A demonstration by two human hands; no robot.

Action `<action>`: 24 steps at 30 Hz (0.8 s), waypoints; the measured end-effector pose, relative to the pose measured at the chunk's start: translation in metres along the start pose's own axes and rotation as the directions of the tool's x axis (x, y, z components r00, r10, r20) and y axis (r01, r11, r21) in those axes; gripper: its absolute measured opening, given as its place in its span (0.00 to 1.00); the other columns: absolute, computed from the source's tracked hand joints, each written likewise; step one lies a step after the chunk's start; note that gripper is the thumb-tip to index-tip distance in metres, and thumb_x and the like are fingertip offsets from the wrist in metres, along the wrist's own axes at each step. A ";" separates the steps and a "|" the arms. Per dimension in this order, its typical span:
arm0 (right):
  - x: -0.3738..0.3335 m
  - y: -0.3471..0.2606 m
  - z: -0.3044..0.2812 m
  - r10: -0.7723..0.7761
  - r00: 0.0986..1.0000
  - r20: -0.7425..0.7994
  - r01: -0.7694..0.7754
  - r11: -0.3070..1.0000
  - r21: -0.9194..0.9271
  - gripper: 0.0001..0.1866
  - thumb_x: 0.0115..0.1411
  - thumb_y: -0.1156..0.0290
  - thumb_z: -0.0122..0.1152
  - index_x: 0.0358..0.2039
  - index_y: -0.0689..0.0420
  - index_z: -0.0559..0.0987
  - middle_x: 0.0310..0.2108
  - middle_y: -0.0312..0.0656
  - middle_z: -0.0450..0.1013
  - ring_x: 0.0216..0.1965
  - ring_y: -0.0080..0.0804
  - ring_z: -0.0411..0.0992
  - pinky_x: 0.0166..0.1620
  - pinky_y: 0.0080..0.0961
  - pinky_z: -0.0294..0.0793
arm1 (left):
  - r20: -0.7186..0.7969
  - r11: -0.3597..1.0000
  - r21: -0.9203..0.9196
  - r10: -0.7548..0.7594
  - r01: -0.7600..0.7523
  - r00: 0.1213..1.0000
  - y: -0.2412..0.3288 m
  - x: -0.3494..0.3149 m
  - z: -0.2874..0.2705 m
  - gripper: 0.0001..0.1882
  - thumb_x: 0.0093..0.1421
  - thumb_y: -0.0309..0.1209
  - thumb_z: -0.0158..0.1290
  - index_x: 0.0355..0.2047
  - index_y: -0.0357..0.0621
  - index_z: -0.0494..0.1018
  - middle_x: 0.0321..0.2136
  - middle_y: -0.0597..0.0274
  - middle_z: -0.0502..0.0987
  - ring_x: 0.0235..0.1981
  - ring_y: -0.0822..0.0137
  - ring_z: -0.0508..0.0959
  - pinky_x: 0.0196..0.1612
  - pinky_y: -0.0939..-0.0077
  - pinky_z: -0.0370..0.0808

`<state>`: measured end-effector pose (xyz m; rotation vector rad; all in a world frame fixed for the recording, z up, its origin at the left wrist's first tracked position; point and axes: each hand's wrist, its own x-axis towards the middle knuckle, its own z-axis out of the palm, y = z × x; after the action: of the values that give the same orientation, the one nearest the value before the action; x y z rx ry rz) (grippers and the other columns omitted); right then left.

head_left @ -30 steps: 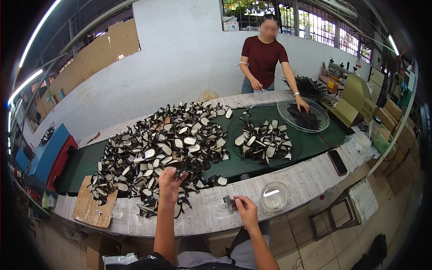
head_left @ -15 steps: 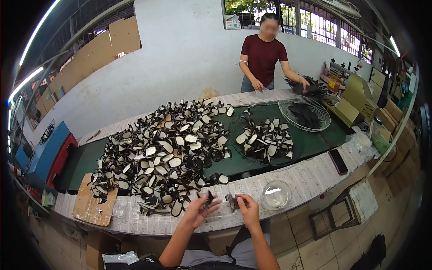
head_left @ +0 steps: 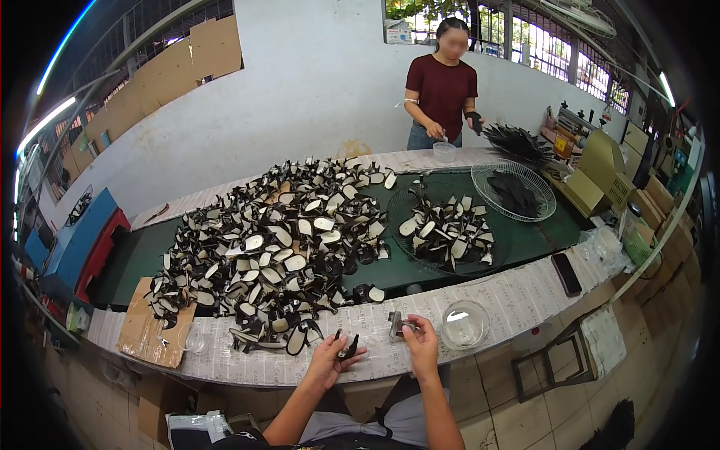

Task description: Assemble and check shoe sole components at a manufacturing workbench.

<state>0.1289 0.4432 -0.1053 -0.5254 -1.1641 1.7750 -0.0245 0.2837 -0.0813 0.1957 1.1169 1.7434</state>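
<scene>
My left hand (head_left: 324,365), over the near edge of the table, is closed on a small black curved piece (head_left: 348,348) with pointed ends. To its right, my right hand (head_left: 422,346) pinches a small grey piece (head_left: 397,324) between thumb and fingers; its exact kind is too small to make out. Just beyond my hands spreads a large heap of black curved pieces with cream oval pads (head_left: 281,236), which look like shoe parts. A clear round bowl (head_left: 465,324) stands right of my right hand.
A wire basket of similar pieces (head_left: 450,232) sits right of the heap. Behind it, another basket (head_left: 546,213) holds flat black pieces. A co-worker (head_left: 442,94) stands across the green belt (head_left: 517,244), a black piece in one hand. A phone (head_left: 566,274) and a stool (head_left: 600,341) are at right.
My left fingers have drawn in around the black piece, and my right hand has come up slightly with the grey piece. The co-worker's hand has left the black stack, lifting a black piece.
</scene>
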 end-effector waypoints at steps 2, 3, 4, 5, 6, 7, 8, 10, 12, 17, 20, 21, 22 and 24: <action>0.001 0.001 -0.001 0.010 1.000 0.001 -0.010 1.000 0.002 0.15 0.63 0.79 0.58 0.50 0.66 0.71 0.46 0.42 0.71 0.45 0.25 0.72 0.50 0.23 0.74 | -0.020 0.999 0.051 -0.005 0.006 1.000 0.002 0.002 0.000 0.17 0.70 0.34 0.44 0.51 0.31 0.64 0.46 0.45 0.75 0.47 0.51 0.80 0.50 0.62 0.80; 0.001 0.002 -0.002 0.017 1.000 0.000 -0.017 1.000 0.006 0.15 0.62 0.79 0.58 0.50 0.66 0.71 0.46 0.42 0.71 0.45 0.25 0.72 0.51 0.23 0.73 | -0.023 0.999 0.049 -0.007 0.009 1.000 0.004 0.001 0.002 0.17 0.70 0.34 0.44 0.51 0.31 0.64 0.46 0.45 0.75 0.47 0.51 0.80 0.50 0.62 0.80; 0.000 0.003 -0.003 0.022 1.000 0.000 -0.022 1.000 0.005 0.15 0.62 0.79 0.58 0.50 0.66 0.71 0.46 0.42 0.71 0.45 0.25 0.72 0.51 0.23 0.73 | 0.004 0.999 -0.016 -0.033 0.033 0.999 0.008 -0.001 0.004 0.19 0.71 0.35 0.43 0.52 0.29 0.63 0.47 0.45 0.74 0.48 0.51 0.79 0.51 0.62 0.80; 0.000 0.004 -0.004 0.029 1.000 0.005 -0.029 0.999 0.033 0.15 0.62 0.79 0.58 0.50 0.66 0.71 0.46 0.42 0.71 0.45 0.25 0.72 0.51 0.23 0.74 | 0.034 0.995 -0.078 -0.056 0.059 0.998 0.011 -0.002 0.006 0.20 0.72 0.36 0.42 0.52 0.28 0.63 0.48 0.44 0.74 0.48 0.52 0.79 0.52 0.62 0.80; 0.000 0.004 -0.004 0.037 0.999 0.010 -0.037 0.997 0.062 0.15 0.63 0.79 0.58 0.50 0.66 0.71 0.46 0.42 0.71 0.45 0.25 0.72 0.51 0.24 0.74 | 0.068 0.994 -0.073 -0.072 0.077 0.995 0.010 0.000 0.001 0.21 0.71 0.34 0.43 0.54 0.25 0.62 0.50 0.44 0.72 0.50 0.53 0.78 0.54 0.63 0.79; -0.001 0.004 -0.006 0.042 0.999 0.008 -0.042 0.997 0.062 0.15 0.63 0.79 0.58 0.50 0.66 0.71 0.46 0.42 0.71 0.45 0.25 0.72 0.51 0.24 0.74 | 0.064 0.994 -0.073 -0.076 0.081 0.995 0.008 0.001 -0.001 0.21 0.71 0.34 0.43 0.54 0.25 0.62 0.50 0.44 0.72 0.50 0.53 0.78 0.54 0.63 0.79; -0.002 0.004 -0.006 0.049 0.999 0.008 -0.049 0.994 0.094 0.15 0.63 0.78 0.58 0.50 0.66 0.71 0.46 0.42 0.71 0.45 0.25 0.72 0.51 0.24 0.74 | 0.136 0.997 -0.038 -0.067 0.073 0.988 0.007 0.000 -0.002 0.21 0.71 0.32 0.44 0.55 0.25 0.62 0.51 0.44 0.72 0.51 0.54 0.77 0.54 0.63 0.78; 0.000 0.004 -0.008 0.068 0.998 0.004 -0.068 0.989 0.128 0.15 0.63 0.78 0.58 0.50 0.66 0.71 0.46 0.42 0.72 0.45 0.25 0.72 0.51 0.24 0.74 | 0.234 0.996 0.008 -0.089 0.090 0.968 0.007 -0.001 -0.003 0.22 0.68 0.26 0.47 0.60 0.27 0.60 0.53 0.48 0.71 0.52 0.58 0.76 0.56 0.65 0.77; 0.000 0.002 -0.009 0.098 0.995 -0.012 -0.097 0.990 0.099 0.16 0.64 0.77 0.57 0.52 0.63 0.71 0.46 0.40 0.72 0.46 0.27 0.72 0.51 0.28 0.74 | 0.229 0.996 0.065 -0.079 0.066 0.970 0.007 -0.005 0.002 0.23 0.68 0.25 0.48 0.61 0.29 0.60 0.54 0.50 0.71 0.52 0.60 0.76 0.56 0.65 0.77; 0.005 -0.002 -0.005 0.092 0.996 0.013 -0.093 0.986 0.141 0.17 0.63 0.76 0.58 0.52 0.63 0.70 0.48 0.40 0.69 0.46 0.27 0.72 0.52 0.29 0.74 | 0.272 0.987 0.147 -0.109 0.070 0.956 0.014 -0.013 0.006 0.26 0.67 0.30 0.50 0.63 0.38 0.60 0.51 0.54 0.74 0.52 0.59 0.77 0.50 0.65 0.81; 0.004 -0.001 -0.007 0.092 0.995 0.028 -0.096 0.983 0.158 0.17 0.64 0.76 0.58 0.52 0.62 0.70 0.47 0.39 0.68 0.46 0.27 0.72 0.51 0.30 0.74 | 0.240 0.997 0.060 -0.065 0.052 0.969 0.005 -0.012 0.005 0.26 0.68 0.36 0.50 0.62 0.38 0.61 0.50 0.51 0.75 0.49 0.56 0.79 0.49 0.65 0.81; 0.004 -0.001 -0.007 0.106 0.994 0.025 -0.109 0.979 0.170 0.17 0.64 0.76 0.58 0.52 0.62 0.70 0.47 0.39 0.67 0.46 0.27 0.72 0.51 0.30 0.74 | 0.233 0.999 0.000 -0.037 0.038 0.972 0.002 -0.011 0.002 0.26 0.68 0.37 0.49 0.62 0.38 0.61 0.50 0.51 0.75 0.48 0.56 0.79 0.49 0.64 0.81; 0.004 -0.001 -0.008 0.135 0.990 0.033 -0.139 0.971 0.195 0.17 0.64 0.76 0.57 0.52 0.62 0.70 0.47 0.38 0.66 0.45 0.26 0.72 0.48 0.29 0.76 | 0.210 0.998 -0.041 -0.028 0.037 0.977 0.000 -0.012 0.000 0.25 0.68 0.37 0.48 0.61 0.38 0.63 0.49 0.52 0.76 0.47 0.57 0.80 0.50 0.65 0.80; 0.003 -0.003 -0.006 0.139 0.990 0.036 -0.143 0.970 0.196 0.17 0.64 0.76 0.57 0.53 0.62 0.69 0.47 0.38 0.67 0.45 0.26 0.72 0.48 0.28 0.76 | 0.184 0.997 -0.039 -0.054 0.063 0.981 -0.005 -0.011 -0.013 0.24 0.68 0.37 0.48 0.61 0.38 0.63 0.49 0.53 0.76 0.48 0.58 0.80 0.51 0.66 0.80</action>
<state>0.1337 0.4489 -0.1051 -0.4811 -0.9707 1.9981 -0.0235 0.2677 -0.0887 0.2870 0.9402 1.6607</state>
